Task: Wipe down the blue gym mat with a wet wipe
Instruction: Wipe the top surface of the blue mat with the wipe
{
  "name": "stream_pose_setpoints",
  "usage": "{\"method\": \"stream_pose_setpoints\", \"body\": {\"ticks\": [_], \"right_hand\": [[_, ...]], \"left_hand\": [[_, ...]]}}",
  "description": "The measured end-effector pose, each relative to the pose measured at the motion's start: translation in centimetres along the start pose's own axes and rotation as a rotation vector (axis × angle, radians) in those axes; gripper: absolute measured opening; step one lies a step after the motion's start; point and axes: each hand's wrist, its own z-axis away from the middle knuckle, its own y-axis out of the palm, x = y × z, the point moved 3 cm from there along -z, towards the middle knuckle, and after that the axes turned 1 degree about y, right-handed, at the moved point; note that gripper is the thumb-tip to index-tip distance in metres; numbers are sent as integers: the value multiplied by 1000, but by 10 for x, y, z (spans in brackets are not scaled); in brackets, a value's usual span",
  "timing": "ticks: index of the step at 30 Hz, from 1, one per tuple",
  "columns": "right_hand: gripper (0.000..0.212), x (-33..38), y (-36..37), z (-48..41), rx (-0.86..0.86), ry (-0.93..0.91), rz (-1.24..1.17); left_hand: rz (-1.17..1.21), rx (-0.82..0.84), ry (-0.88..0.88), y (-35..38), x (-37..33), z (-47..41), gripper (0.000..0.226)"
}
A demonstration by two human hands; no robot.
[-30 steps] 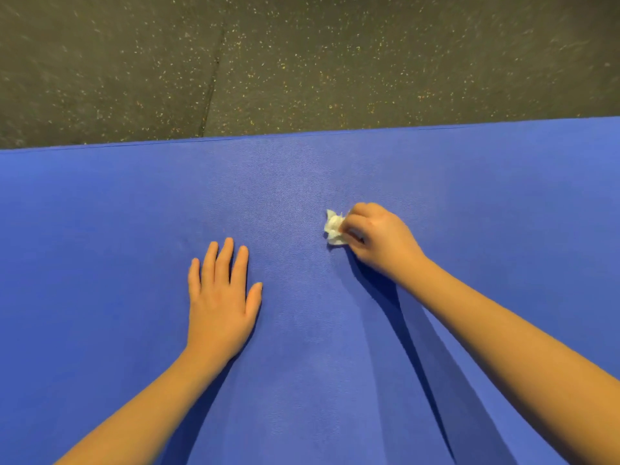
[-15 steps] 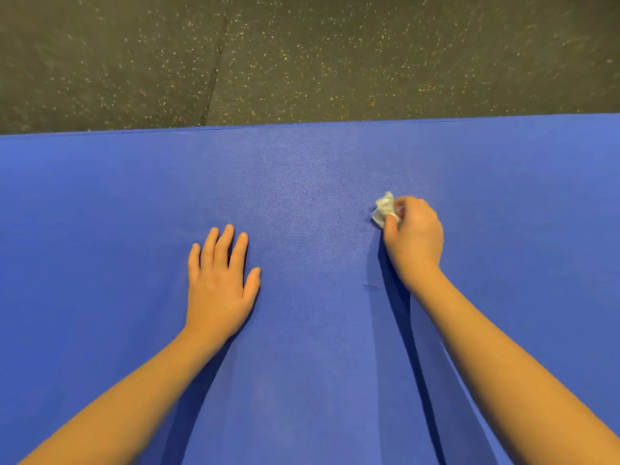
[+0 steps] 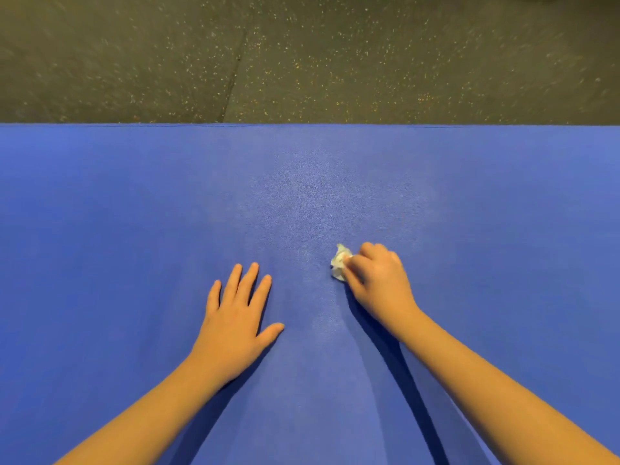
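Wiping is underway: right hand (image 3: 379, 280) pinches the balled wipe (image 3: 340, 263) on the mat (image 3: 134, 213); left hand (image 3: 236, 317) lies flat, fingers spread (bracing). Next, probably sweep unwiped areas.

Left hand (image 3: 235, 317) and right hand (image 3: 382, 283) were both bare. Left forearm (image 3: 144, 407) and right forearm (image 3: 503, 391) were bare too, uncovered right up to the near frame edge. Slim fingers; right hand slightly motion-blurred.

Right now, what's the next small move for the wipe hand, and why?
Probably drag the wipe rightward along the mat. The right hand pinches it bunched against the surface, the left hand lies flat, and the paler sheen sits only mid-mat, so the right side looks unwiped.
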Motion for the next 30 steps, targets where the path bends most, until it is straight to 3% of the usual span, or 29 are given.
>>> {"method": "stream_pose_setpoints", "body": {"ticks": [2, 6, 7, 11, 13, 17, 19, 22, 24, 28, 30], "right_hand": [[18, -7, -6, 3, 86, -96, 67], [15, -37, -14, 1, -80, 402, 92], [16, -31, -12, 5, -94, 420, 66], [22, 13, -5, 38, 149, 28, -62], [18, 8, -11, 42, 236, -66, -14], [17, -17, -21, 45, 78, 332, 53], [20, 2, -21, 62, 118, 276, -1], [18, 37, -23, 95, 403, -26, -126], [14, 34, -27, 99, 455, -122, -93], [11, 11, -31, 100, 188, 234, -26], [17, 30, -32, 113, 183, 241, -84]], "left_hand": [[-11, 9, -10, 1, -1, 5, 75], [66, 46, -33, -5, -7, 16, 90], [85, 70, -45, -5, -8, 21, 96], [91, 110, -58, -1, -14, 41, 102], [109, 104, -76, 1, -17, 48, 102], [91, 158, -86, 3, -24, 60, 106], [98, 177, -79, 4, -27, 67, 108], [78, 189, -78, 8, -29, 79, 109], [73, 171, -82, 11, -31, 86, 107], [69, 126, -101, 17, -37, 102, 102], [66, 106, -112, 18, -40, 109, 101]]}}
